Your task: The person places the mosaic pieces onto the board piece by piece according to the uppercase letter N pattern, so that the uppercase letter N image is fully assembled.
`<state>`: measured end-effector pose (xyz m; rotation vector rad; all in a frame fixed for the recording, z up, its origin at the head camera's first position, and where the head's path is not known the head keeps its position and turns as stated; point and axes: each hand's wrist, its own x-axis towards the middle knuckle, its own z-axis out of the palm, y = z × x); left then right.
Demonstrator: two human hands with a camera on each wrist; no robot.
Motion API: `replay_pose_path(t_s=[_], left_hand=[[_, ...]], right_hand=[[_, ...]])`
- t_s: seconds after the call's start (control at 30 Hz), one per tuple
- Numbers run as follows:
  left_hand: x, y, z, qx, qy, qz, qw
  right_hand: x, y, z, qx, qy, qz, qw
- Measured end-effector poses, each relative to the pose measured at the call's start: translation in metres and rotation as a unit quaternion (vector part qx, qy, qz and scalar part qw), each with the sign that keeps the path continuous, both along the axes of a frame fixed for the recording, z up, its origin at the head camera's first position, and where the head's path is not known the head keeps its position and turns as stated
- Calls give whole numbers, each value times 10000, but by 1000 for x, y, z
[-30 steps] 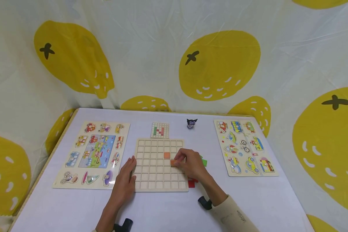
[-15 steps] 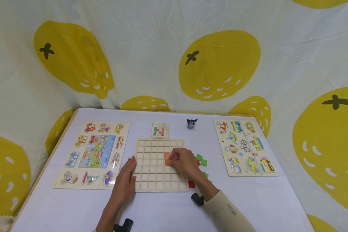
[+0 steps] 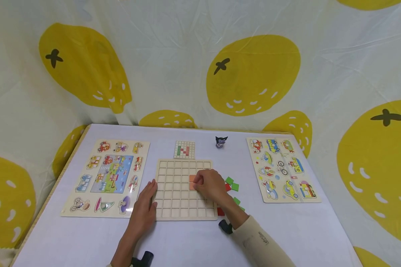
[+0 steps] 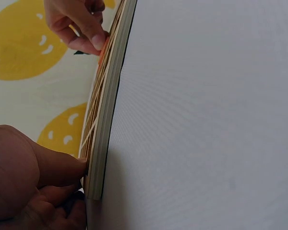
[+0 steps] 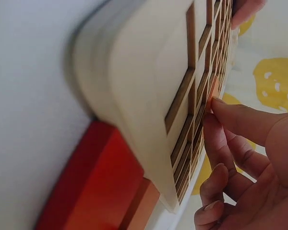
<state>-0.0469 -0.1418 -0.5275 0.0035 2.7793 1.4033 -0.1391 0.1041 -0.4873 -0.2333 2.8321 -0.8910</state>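
A wooden grid board lies at the middle of the table. Two orange tiles occupy neighbouring cells right of its centre, the upper tile above the lower tile. Over them my right hand pinches the lower orange tile with thumb and index fingertips. In the right wrist view an orange tile shows at those fingertips, low against the cell walls. My left hand rests along the board's left edge, fingers extended, and in the left wrist view its thumb touches the rim.
Loose green tiles and red tiles lie right of the board. Behind it are a small pattern card and a dark figurine. Picture puzzles flank it, a left puzzle and a right puzzle.
My right hand has carried the lower orange tile left, into the cell below the other orange tile, and now moves only slightly there. The left hand stays in place.
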Motion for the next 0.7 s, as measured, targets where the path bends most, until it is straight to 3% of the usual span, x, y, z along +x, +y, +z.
replay_pose_path(t_s=[0.17,0.37,0.7], left_hand=[[1,1,-1,-68,161,17,9998],[2,1,-1,-45,264,0,9996],[-1,-1,-2,-34,-4,-27,10000]], right_hand=[[-1,2,0,-97,-49,34,9999],[1,19,4,-662,-370,107,9971],[15,59,14,-693,-610,-139,9956]])
